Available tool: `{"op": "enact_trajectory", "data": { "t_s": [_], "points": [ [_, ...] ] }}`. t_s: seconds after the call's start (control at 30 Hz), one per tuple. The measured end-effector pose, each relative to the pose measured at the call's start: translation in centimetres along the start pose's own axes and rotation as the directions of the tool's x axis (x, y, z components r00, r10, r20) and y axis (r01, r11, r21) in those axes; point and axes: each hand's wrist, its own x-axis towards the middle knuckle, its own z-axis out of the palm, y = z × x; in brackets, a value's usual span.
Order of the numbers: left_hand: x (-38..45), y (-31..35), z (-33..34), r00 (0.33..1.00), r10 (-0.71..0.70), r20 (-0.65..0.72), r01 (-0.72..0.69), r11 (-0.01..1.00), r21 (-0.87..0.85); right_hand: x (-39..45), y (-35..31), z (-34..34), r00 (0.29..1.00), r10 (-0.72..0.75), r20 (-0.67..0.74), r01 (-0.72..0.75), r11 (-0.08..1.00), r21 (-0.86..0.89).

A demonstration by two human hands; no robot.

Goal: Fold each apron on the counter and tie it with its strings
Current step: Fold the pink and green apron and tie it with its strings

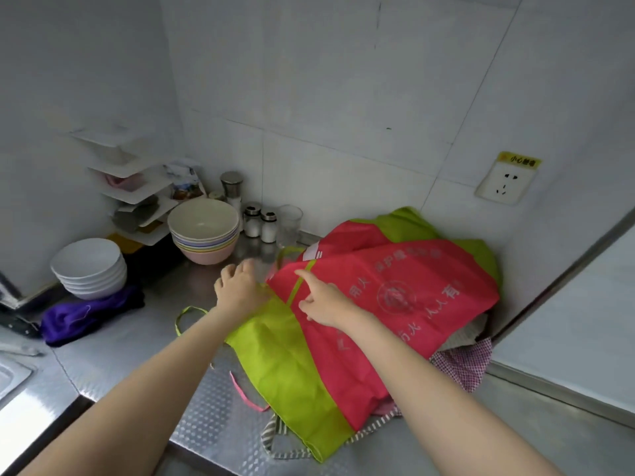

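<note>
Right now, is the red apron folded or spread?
Mostly spread: the red apron lies loosely draped over other aprons, no strings tied.

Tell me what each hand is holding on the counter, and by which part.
The left hand seems to grip the red and green apron at its left edge. The right hand holds nothing; its forefinger presses the apron's green strap.

Apron (395, 304) smooth thin cloth; counter (130, 352) embossed shiny metal.
</note>
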Motion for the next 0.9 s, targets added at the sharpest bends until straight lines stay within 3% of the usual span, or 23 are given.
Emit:
{"op": "enact_trajectory", "data": {
  "t_s": [0.07, 0.13, 0.2, 0.27, 0.3, 0.33, 0.37, 0.4, 0.43, 0.5, 0.57, 0.6, 0.67, 0.73, 0.8, 0.9],
  "points": [
    [0.6, -0.3, 0.3, 0.975, -0.061, 0.213, 0.036, 0.992, 0.122, 0.2, -0.6, 0.4, 0.999, -0.022, 0.038, 0.022, 1.000, -0.001],
    [-0.6, 1.0, 1.2, 0.896, 0.135, 0.424, -0.180, 0.982, 0.066, 0.3, -0.6, 0.8, 0.997, -0.032, 0.069, 0.038, 0.996, -0.085],
    [-3.3, 2.7, 2.4, 0.722, 0.326, 0.610, -0.244, 0.945, -0.217, 0.1, -0.1, 1.0, 0.988, 0.017, 0.153, 0.028, 0.957, -0.289],
    [-5.6, 4.0, 2.5, 0.533, 0.435, 0.725, -0.132, 0.890, -0.437, -0.7, 0.9, 0.1, 0.977, 0.151, 0.153, -0.064, 0.885, -0.462],
    [-6.0, 4.1, 2.3, 0.505, 0.469, 0.725, -0.115, 0.869, -0.482, -1.4, 1.5, -0.6, 0.968, 0.221, 0.119, -0.137, 0.861, -0.490],
    [-5.8, 4.1, 2.1, 0.553, 0.507, 0.662, -0.138, 0.839, -0.527, -2.1, 2.0, -1.6, 0.959, 0.272, 0.076, -0.202, 0.849, -0.489],
    [-5.0, 3.9, 1.6, 0.659, 0.515, 0.548, -0.211, 0.826, -0.522, -2.8, 2.4, -2.6, 0.955, 0.294, 0.038, -0.244, 0.854, -0.459],
    [-3.8, 3.3, 1.2, 0.771, 0.496, 0.400, -0.314, 0.842, -0.438, -3.5, 2.6, -3.8, 0.956, 0.292, 0.001, -0.265, 0.868, -0.419],
    [-2.6, 2.7, 0.8, 0.825, 0.488, 0.284, -0.415, 0.865, -0.281, -4.2, 2.6, -5.0, 0.962, 0.269, -0.044, -0.266, 0.891, -0.368],
    [-0.9, 2.2, 0.3, 0.822, 0.515, 0.245, -0.535, 0.844, 0.021, -4.9, 2.5, -7.7, 0.961, 0.195, -0.198, -0.240, 0.941, -0.238],
    [-0.1, 3.5, -0.1, 0.810, 0.539, 0.228, -0.576, 0.805, 0.144, -6.0, 1.8, -11.1, 0.954, 0.099, -0.283, -0.160, 0.967, -0.199],
    [0.0, 4.9, -0.5, 0.792, 0.583, 0.181, -0.610, 0.762, 0.216, -6.9, 1.2, -12.8, 0.968, 0.066, -0.242, -0.122, 0.966, -0.228],
    [-0.2, 9.4, -1.9, 0.690, 0.713, 0.124, -0.703, 0.620, 0.349, -9.2, 0.4, -16.1, 0.991, 0.074, -0.110, -0.104, 0.952, -0.289],
    [-0.8, 14.2, -2.9, 0.617, 0.764, 0.190, -0.768, 0.531, 0.357, -11.5, 0.3, -19.0, 0.987, 0.092, -0.132, -0.123, 0.961, -0.250],
    [-1.7, 17.9, -2.3, 0.601, 0.748, 0.282, -0.795, 0.520, 0.313, -13.3, 0.8, -21.2, 0.950, 0.070, -0.303, -0.136, 0.969, -0.204],
    [-3.6, 21.6, 0.3, 0.640, 0.724, 0.258, -0.768, 0.606, 0.206, -15.4, 2.5, -22.8, 0.886, 0.070, -0.458, -0.196, 0.952, -0.234]
  ]
}}
